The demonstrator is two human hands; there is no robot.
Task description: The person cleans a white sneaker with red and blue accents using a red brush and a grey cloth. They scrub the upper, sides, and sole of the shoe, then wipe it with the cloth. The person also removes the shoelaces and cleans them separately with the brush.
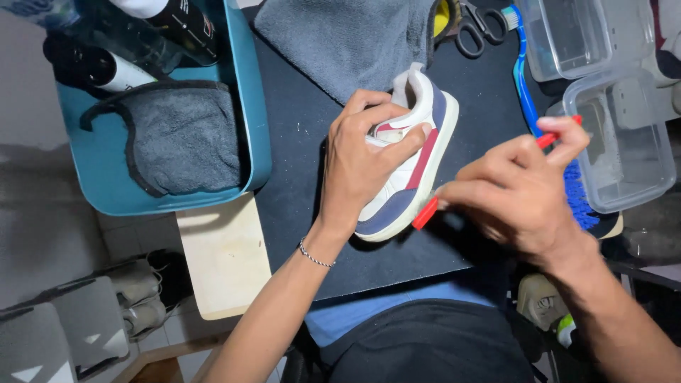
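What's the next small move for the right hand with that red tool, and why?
Probably bring the red tool a touch left onto the sneaker sole edge. The right hand holds it with its tip just beside the toe, while the left hand pins the shoe on the dark mat.

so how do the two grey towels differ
The towel in the teal tub has a dark edging and lies bunched inside the tub; the towel on the black mat shows no edging and lies spread flat behind the shoe. Both are grey terry cloth.
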